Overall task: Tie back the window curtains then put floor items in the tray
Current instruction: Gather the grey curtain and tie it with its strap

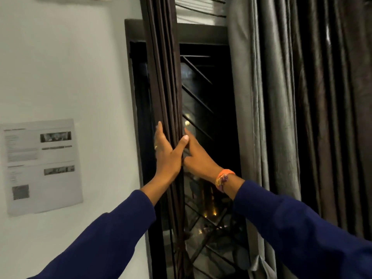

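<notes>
A dark brown curtain [164, 77] hangs bunched into a narrow column at the left side of the window. My left hand [168, 156] wraps it from the left, thumb across the front. My right hand [198, 158] presses against the bundle from the right, fingers behind the folds. Both hands grip the gathered cloth at mid height. Lower down the bundle looks tied in a knot [181, 252]. A second, wider curtain [302, 97], grey and dark, hangs loose on the right.
The black window frame [201, 33] and its diagonal grille bars [198, 97] stand behind the curtains, with night lights outside. A printed paper sheet [41, 166] is stuck on the white wall at the left. No floor or tray is in view.
</notes>
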